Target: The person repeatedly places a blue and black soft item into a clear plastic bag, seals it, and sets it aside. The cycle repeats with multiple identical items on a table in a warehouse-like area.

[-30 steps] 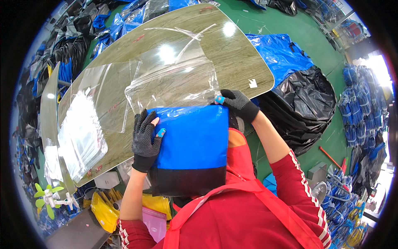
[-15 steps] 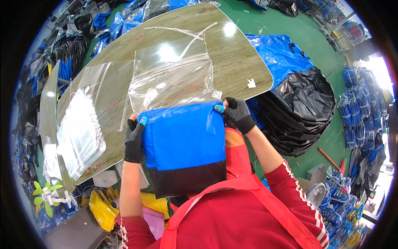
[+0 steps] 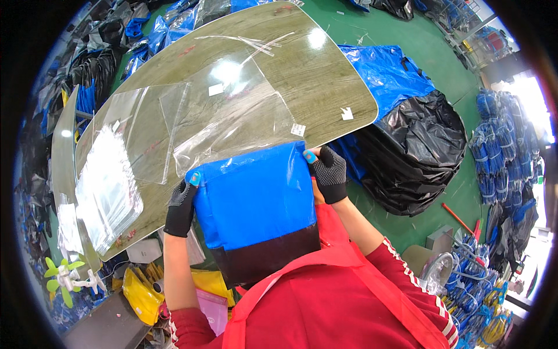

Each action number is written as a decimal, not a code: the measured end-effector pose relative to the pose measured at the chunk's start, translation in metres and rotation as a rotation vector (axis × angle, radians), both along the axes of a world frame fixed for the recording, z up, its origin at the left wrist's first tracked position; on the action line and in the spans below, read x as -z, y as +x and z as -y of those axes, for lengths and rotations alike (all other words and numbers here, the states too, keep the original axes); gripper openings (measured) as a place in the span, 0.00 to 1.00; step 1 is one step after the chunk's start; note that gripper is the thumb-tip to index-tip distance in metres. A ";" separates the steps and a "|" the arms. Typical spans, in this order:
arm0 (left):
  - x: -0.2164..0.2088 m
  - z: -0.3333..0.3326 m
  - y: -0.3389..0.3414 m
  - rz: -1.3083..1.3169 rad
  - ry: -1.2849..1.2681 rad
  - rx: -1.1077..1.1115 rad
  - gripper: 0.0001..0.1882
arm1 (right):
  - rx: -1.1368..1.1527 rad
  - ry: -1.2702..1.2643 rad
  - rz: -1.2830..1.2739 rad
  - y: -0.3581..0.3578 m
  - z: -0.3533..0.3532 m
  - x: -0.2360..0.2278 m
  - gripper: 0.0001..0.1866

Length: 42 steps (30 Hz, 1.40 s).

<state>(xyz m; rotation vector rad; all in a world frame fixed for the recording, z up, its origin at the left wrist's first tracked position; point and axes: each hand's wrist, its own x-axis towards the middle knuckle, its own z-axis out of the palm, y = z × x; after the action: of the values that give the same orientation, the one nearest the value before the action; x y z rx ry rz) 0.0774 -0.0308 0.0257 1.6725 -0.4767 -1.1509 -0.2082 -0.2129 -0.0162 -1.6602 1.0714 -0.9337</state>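
Observation:
A folded blue and black sheet-like piece (image 3: 253,198), glossy, blue above with a black band below, hangs in front of my chest at the table's near edge. My left hand (image 3: 181,206), in a black dotted fingerless glove, pinches its upper left corner with the thumb on the near face. At the upper right corner my right hand (image 3: 329,173), gloved alike, grips it the same way; fingers behind the piece are partly hidden. Just beyond its top edge lies a clear plastic bag (image 3: 232,125), wrinkled on the tabletop. I cannot tell whether the piece's edge is inside the bag.
The wood-patterned table (image 3: 325,87) carries a pile of clear bags (image 3: 110,186) at left and white paper scraps (image 3: 347,113). A large blue and black bundle (image 3: 418,139) sits on the green floor to the right. Yellow bags (image 3: 142,294) and a small green fan (image 3: 64,278) are at lower left.
Both hands and the folded piece have shifted slightly left and tilted. The clear bag beyond has sunk flatter against the table.

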 end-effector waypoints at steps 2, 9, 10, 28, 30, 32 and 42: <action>-0.003 -0.006 -0.002 -0.188 -0.005 -0.112 0.26 | -0.031 0.001 -0.050 -0.003 -0.007 0.004 0.12; 0.013 -0.002 -0.023 -0.094 -0.013 -0.166 0.20 | -0.017 -0.080 -0.090 -0.024 -0.041 0.023 0.11; 0.017 0.001 -0.025 -0.058 0.028 -0.220 0.20 | -0.066 -0.058 -0.120 -0.027 -0.040 0.023 0.12; 0.023 -0.080 -0.106 -0.124 0.066 0.137 0.33 | -0.382 0.642 -0.141 -0.096 -0.054 -0.001 0.33; 0.032 -0.075 -0.090 0.080 -0.001 0.271 0.29 | -0.556 0.671 -0.190 -0.098 -0.039 0.004 0.33; 0.041 -0.066 -0.067 0.142 -0.150 0.103 0.24 | -0.475 0.532 -0.113 -0.091 -0.023 0.005 0.34; 0.033 -0.069 -0.117 1.141 -0.033 -0.043 0.11 | -0.389 0.618 -0.045 -0.057 -0.017 0.015 0.30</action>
<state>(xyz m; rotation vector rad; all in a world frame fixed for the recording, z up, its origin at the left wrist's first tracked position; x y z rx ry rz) -0.0395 0.0384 -0.0072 2.1790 -1.1247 -0.0349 -0.2657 -0.1957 -0.0307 -1.2983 0.8990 -0.2683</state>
